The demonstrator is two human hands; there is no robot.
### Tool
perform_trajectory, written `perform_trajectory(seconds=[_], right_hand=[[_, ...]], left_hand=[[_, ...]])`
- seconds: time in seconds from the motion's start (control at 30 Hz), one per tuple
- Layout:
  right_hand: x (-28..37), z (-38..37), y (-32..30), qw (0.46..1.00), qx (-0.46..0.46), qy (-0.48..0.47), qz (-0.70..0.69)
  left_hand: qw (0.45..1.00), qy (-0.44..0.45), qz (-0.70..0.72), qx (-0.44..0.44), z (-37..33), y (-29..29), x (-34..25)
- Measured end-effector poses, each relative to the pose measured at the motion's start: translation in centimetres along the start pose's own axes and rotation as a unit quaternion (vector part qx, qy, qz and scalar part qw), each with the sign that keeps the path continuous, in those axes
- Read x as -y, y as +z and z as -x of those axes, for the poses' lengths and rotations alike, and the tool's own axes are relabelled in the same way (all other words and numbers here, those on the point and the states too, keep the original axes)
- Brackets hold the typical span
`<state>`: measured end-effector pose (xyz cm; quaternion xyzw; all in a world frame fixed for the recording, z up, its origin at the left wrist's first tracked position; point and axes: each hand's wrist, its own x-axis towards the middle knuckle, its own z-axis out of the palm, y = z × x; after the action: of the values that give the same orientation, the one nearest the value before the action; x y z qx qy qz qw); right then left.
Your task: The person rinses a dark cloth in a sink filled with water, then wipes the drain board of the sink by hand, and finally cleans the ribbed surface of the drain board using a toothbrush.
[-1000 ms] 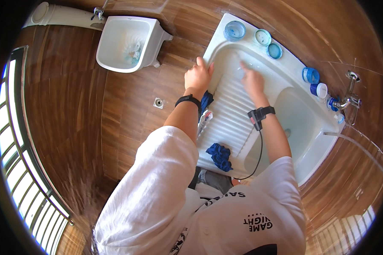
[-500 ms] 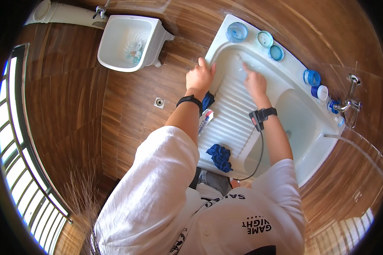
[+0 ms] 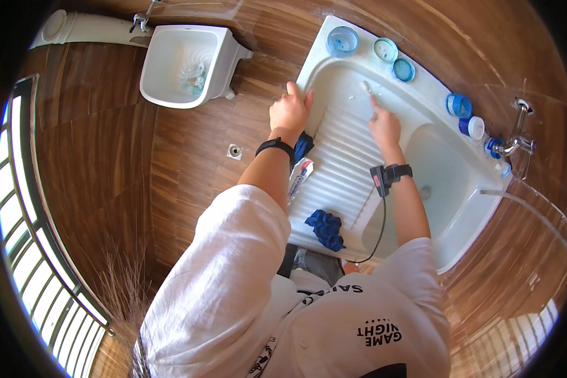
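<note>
My left hand [image 3: 288,113] is closed over the left edge of the white washbasin [image 3: 334,217], its thumb toward the basin's inside. Over the far end of the ribbed washboard, my right hand [image 3: 385,129] has its index finger stretched forward and its other fingers curled. Just past that fingertip shows the small white head of what looks like a brush [image 3: 365,87]; its handle is hidden under the hand. Whitish patches lie on the wet surface around it. A crumpled dark blue cloth [image 3: 326,229] rests on the near washboard. Another blue cloth [image 3: 303,146] sits below my left wrist.
Along the back rim stand a clear blue tub [image 3: 342,41], a pale jar [image 3: 385,50], a teal lid [image 3: 403,70] and a blue container [image 3: 458,105]. A tap [image 3: 516,148] is at right. A white tube or pack [image 3: 300,177] lies at the left edge. A smaller basin [image 3: 183,63] is far left.
My right hand has shifted slightly right, and the white brush head has moved with it. My left hand stays on the edge. The whole view has tilted a little.
</note>
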<state>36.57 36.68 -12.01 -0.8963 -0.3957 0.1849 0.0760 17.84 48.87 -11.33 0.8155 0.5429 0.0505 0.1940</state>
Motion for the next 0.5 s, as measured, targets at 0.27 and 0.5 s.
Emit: perform_trajectory(seconds=[0.27, 0.5], right_hand=[[-1.0, 0.8, 0.7, 1.0, -0.012, 0.018, -0.02], [-1.4, 0.3, -0.2, 0.999, -0.001, 0.042, -0.029]], left_hand=[[1.0, 0.015, -0.012, -0.023, 0.0, 0.4, 0.0], [1.0, 0.001, -0.018, -0.006, -0.2, 0.3, 0.3]])
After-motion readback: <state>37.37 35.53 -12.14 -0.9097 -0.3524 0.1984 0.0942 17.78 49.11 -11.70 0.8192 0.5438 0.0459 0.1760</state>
